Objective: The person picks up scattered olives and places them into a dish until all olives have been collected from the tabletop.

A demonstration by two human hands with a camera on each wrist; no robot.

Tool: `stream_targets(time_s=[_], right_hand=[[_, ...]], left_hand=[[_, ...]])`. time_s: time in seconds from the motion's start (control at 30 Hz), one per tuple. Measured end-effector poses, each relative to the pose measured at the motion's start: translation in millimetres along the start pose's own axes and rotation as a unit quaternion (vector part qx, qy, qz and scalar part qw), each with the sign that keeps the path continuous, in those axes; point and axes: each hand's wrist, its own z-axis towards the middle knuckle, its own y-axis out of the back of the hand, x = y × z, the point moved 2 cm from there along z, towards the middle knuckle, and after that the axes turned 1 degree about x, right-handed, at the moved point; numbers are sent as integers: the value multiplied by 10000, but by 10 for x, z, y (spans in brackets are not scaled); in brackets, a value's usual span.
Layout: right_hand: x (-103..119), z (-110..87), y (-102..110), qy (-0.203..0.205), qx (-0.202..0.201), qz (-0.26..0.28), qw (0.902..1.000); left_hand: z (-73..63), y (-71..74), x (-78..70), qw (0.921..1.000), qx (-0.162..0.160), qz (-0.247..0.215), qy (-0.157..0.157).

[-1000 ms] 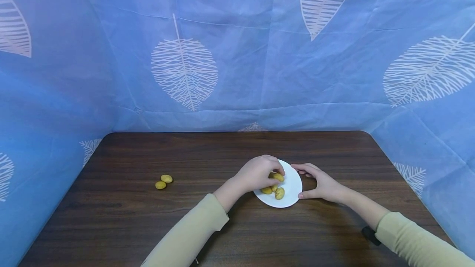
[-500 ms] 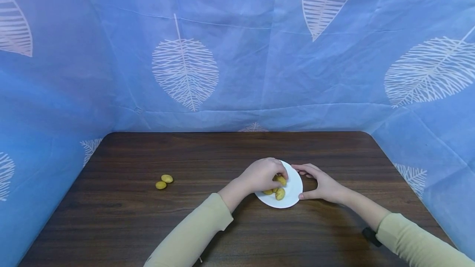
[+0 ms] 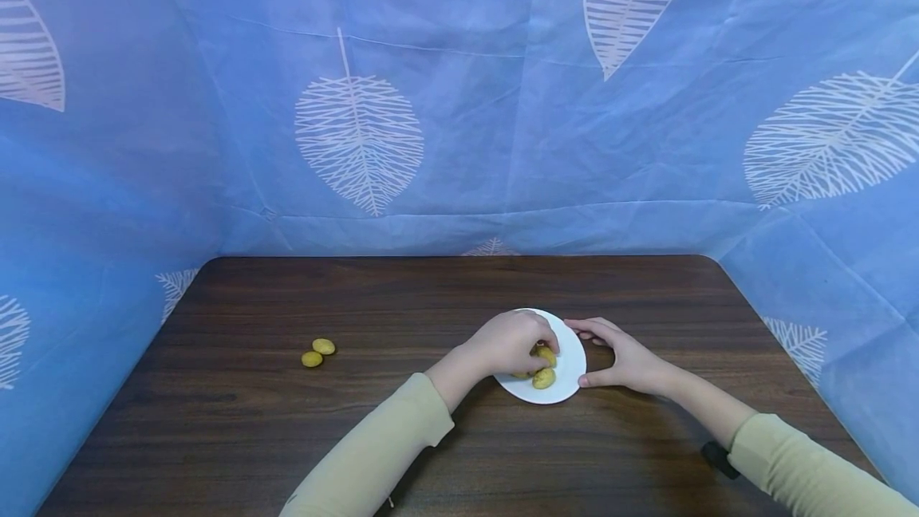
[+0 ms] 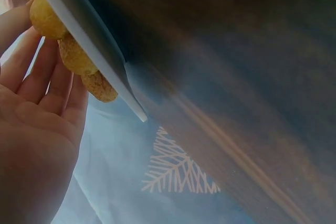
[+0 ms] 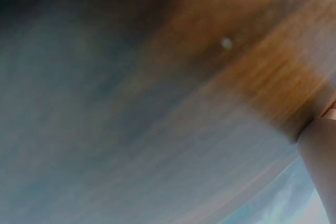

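Observation:
In the head view a white plate (image 3: 572, 361) lies right of the table's middle, with several small yellow potatoes on it. My left hand (image 3: 506, 344) reaches over the plate, thumb and fingers around a potato (image 3: 547, 355); the hand hides part of the pile. Another potato (image 3: 543, 378) lies in front of it. The left wrist view has the fingers bent about a potato (image 4: 47, 17), beside more potatoes (image 4: 76, 56) along the plate (image 4: 88, 40). My right hand (image 3: 621, 361) touches the plate's right rim, thumb and forefinger spread wide apart.
Two more small potatoes (image 3: 324, 346) lie close together on the left of the dark wooden table (image 3: 402, 294). A blue cloth (image 3: 467, 142) with white leaf prints hangs behind and beside the table. A small black object (image 3: 719, 459) shows by the right sleeve.
My left hand has shifted slightly right over the plate, and the potato at its fingers has moved right and toward the front. The right hand stays at the rim.

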Motion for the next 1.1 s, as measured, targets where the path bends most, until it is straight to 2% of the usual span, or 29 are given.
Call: stream_targets(time_s=[0.3, 0.6, 0.83, 1.1], right_hand=[[-16, -12, 2, -26, 4, -17, 10000], [-1, -10, 3, -4, -25, -31, 10000], [-10, 2, 4, 8, -19, -54, 10000], [-7, -2, 3, -23, 1, -72, 10000]], left_hand=[[-2, -12, -4, 10000, 7, -45, -63], [-33, 50, 3, 9998, -142, -107, -85], [-132, 122, 51, 9989, -394, -191, -174], [-288, 199, 114, 9985, -490, -255, -13]])
